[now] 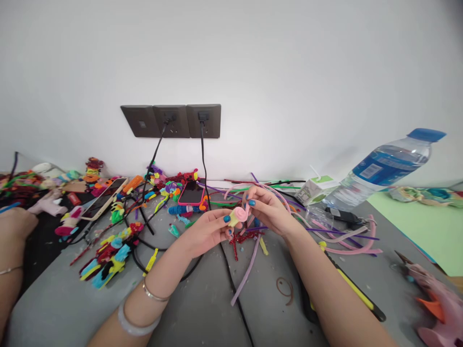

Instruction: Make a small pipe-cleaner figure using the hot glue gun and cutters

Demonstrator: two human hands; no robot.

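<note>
My left hand (213, 228) pinches a small coiled pipe-cleaner piece (238, 216), pink with a pale yellow side, held above the table. Close beside it, my right hand (266, 208) is closed with thumb and finger on the pink pipe-cleaner strand (247, 212) that runs off the coil. Below the hands lie a dark red glittery pipe-cleaner piece (237, 239) and a lilac pipe cleaner (248, 275). Pink and purple strands (356, 243) are spread to the right of my right hand.
A tilted water bottle (383, 166), a drink carton (316, 189) and a yellow-black cutter (356, 288) are at right. Colourful pipe-cleaner figures (112, 258) and a pink-edged phone (191, 193) lie left. Black cables (226, 262) cross the table. Another person's hand (18, 222) is at far left.
</note>
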